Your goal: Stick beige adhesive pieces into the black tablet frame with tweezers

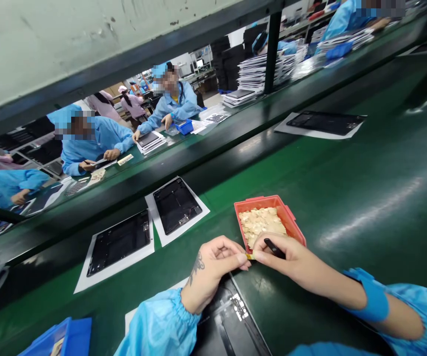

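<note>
My left hand (215,262) is closed, thumb and fingers pinching one end of a small yellow piece (250,256), perhaps a bit of tape. The thumb and finger of my right hand (291,256) pinch its other end. Tucked in my right hand is also a black pen-like tool (274,248); its tip is hidden. Just behind the hands stands a red tray (291,225) with many small cream-coloured pieces (260,222). Below my left hand lies a black device shell (231,321) with a small circuit board, partly covered by my sleeve.
Two black shells (120,242) on white sheets lie at left, another shell (324,122) at the far right. A blue bin (77,336) stands at lower left. Beyond a raised ledge, co-workers in blue (98,136) sit by paper stacks (252,74). An overhead beam (124,54) crosses above.
</note>
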{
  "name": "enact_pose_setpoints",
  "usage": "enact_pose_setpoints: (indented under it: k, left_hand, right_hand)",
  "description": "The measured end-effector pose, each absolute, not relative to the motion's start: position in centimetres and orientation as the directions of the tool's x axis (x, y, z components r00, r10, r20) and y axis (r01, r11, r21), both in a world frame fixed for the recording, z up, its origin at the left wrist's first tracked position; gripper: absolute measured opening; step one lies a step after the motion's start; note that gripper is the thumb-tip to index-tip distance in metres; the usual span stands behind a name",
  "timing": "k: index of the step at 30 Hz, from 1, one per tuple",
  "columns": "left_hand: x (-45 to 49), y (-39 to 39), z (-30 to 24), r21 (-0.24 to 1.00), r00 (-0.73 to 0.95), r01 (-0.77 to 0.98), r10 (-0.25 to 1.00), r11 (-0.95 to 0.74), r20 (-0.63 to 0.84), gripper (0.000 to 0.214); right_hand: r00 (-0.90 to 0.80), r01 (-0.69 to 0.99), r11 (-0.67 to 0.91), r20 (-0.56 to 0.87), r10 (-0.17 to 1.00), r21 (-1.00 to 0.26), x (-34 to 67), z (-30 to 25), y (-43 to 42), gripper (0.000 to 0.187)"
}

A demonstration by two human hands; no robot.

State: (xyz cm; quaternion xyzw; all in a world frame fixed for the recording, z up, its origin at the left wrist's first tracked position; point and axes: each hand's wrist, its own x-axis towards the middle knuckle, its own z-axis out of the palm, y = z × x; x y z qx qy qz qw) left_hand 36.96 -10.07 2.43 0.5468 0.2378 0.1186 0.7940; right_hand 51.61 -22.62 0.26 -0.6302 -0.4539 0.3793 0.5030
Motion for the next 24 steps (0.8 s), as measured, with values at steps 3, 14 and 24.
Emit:
enact_pose_setpoints:
  k: [3,14,24]
  left_hand:
    - [37.1,-9.8,2.4,0.914,0.831,0.05,0.491,0.402,-0.262,0.027]
    - [41.9,-9.9,0.7,0.913,0.805,0.073,0.564,-0.402,0.185,0.023]
    - [40.4,-9.5,2.5,0.991,0.86,0.128,0.492,0.046,-0.134,0.023]
  right_hand:
    - [0.353,0.237,-0.082,0.007,0.935,-0.968,52.4,0.7,-22.8,0.034]
    - [0.629,0.189,-0.024,0.102,0.771,-0.982,54.3,0.2,-23.1,0.041]
    - [0.48,0.208,-0.072,0.037,0.876,-0.976,54.0,0.8,-22.9,0.038]
